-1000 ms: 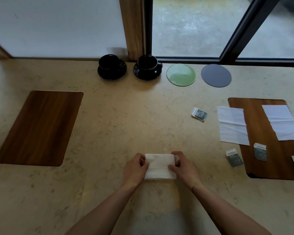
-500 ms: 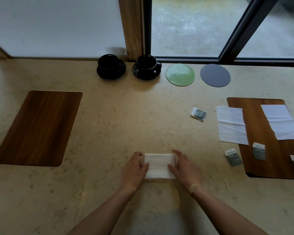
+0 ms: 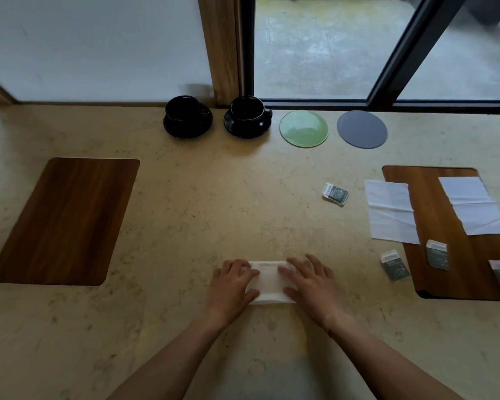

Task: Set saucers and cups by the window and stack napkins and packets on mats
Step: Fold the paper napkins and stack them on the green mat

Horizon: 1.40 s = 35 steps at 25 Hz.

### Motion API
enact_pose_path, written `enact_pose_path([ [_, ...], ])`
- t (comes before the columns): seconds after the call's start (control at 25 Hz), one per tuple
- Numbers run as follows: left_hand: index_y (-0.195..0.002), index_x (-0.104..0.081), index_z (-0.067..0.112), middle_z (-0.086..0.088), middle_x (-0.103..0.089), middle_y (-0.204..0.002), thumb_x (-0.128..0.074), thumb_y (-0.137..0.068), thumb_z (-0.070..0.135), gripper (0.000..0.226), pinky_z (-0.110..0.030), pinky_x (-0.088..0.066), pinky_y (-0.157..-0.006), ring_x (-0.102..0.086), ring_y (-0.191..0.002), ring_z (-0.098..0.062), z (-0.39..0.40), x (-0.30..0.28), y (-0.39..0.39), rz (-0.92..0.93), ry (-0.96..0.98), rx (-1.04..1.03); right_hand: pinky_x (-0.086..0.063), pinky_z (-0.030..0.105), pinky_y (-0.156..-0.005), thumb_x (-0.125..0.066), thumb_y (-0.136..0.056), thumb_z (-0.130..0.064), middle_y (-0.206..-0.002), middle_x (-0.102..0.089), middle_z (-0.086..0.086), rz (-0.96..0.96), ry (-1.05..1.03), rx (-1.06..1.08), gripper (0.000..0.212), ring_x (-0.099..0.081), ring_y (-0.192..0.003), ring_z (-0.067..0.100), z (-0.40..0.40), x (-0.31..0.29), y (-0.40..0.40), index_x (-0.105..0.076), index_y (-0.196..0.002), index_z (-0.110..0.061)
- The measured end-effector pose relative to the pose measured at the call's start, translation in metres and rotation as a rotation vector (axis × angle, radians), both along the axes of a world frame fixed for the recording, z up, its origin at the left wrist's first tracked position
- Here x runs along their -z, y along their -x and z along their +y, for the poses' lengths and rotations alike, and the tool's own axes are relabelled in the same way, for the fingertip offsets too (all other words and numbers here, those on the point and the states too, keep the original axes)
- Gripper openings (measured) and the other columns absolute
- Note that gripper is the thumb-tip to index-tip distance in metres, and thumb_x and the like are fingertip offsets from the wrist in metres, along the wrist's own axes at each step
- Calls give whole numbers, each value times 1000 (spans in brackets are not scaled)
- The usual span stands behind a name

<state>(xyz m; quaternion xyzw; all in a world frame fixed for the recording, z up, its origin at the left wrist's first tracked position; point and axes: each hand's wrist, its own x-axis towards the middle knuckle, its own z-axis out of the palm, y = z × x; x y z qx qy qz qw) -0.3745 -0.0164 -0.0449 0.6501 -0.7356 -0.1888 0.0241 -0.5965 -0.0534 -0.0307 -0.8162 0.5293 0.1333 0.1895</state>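
Left mat (image 3: 64,220) lies bare on the table (image 3: 199,203), nothing stacked on it yet. By the window (image 3: 315,47), two black cups on black saucers stand side by side: left cup (image 3: 182,109), right cup (image 3: 247,109). Next along are a green saucer (image 3: 303,128) and a grey saucer (image 3: 362,129), both w/o cups, so the cup-and-saucer part looks only half done, if more cups are meant to come; none in view.

Front centre: left hand (image 3: 231,287) and right hand (image 3: 312,287) both lie flat on a folded napkin (image 3: 267,282), fingers straight, pressing its two ends down onto the table. Neither hand grips it. I'd say the step in hand is creasing or flattening this napkin before it goes to a mat.

Right side: one packet (image 3: 335,194) lies alone on the table, an unfolded napkin (image 3: 391,215) sits just beside the right mat (image 3: 459,235), poss. overlapping its edge. On that mat, another unfolded napkin (image 3: 474,209) and two packets; one more packet (image 3: 394,265) lies just off it.

Next move, as I judge it: pinch the folded napkin at an edge, lift w/o letting the fold spring open, carry it to a mat, prob. the left one. Thin paper, so a light grip and flat set-down needed. Loose napkins and packets then want gathering and stacking.
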Motion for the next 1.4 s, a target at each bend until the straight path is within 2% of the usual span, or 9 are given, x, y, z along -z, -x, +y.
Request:
enact_pose_path([
  [0.16,-128,-53,33,2,-49,-132,-61,-77,55,56,-41,-38,-95,-42,-122,-25,1,3,-8,-21,-3,36,-7,44,-116,-31,-97,-56,-161,0,-17,26,-53,-17,57,8,-149,25,1,0,6,-9,-149,-48],
  [0.48,-137,-42,35,4,-39,-142,-57,-80,59,64,-42,-30,-103,-32,-131,-23,2,1,-10,-50,-35,62,-4,49,-118,-34,-96,-57,-160,8,-18,38,-87,-30,62,13,-148,29,2,2,9,-1,-149,-49],
  [0.64,-137,-43,34,3,-40,-141,-57,-80,59,64,-42,-30,-103,-33,-131,-23,3,1,-9,-43,-30,65,-5,48,-118,-32,-96,-58,-160,12,-15,32,-61,-10,63,12,-148,28,6,2,9,0,-149,-47],
  [0.76,-133,-50,29,2,-50,-133,-60,-76,58,65,-41,-37,-97,-43,-124,-24,1,-4,-8,-67,22,76,-5,47,-118,-25,-94,-62,-156,20,-16,-12,-34,17,64,12,-148,26,11,2,13,3,-149,-46],
  [0.92,-119,-62,28,3,-60,-117,-62,-72,57,56,-39,-45,-85,-54,-109,-22,-7,-11,1,-66,128,37,-10,46,-118,-9,-84,-69,-158,12,-18,-75,-7,86,69,8,-149,22,4,-6,37,0,-149,-47],
  [1.04,-111,-66,26,3,-64,-110,-68,-72,51,47,-37,-47,-77,-59,-100,-22,-24,-18,35,-18,173,-31,-9,45,-119,-20,-91,-66,-160,5,-18,-104,20,155,63,8,-149,19,-9,-17,73,-5,-149,-47],
  [1.16,-113,-67,26,2,-64,-111,-73,-76,45,41,-37,-46,-79,-59,-102,-22,-44,-24,86,25,195,-45,-9,45,-118,-28,-96,-61,-160,-1,-19,-130,27,216,59,4,-149,18,-27,-28,120,-10,-150,-46],
  [1.4,-115,-67,27,2,-65,-112,-65,-86,43,33,-38,-42,-85,-55,-107,-22,-93,-33,181,126,192,-64,-20,47,-117,-31,-98,-56,-159,-19,-15,-138,86,315,52,-13,-148,19,-60,-28,226,-25,-148,-42],
])
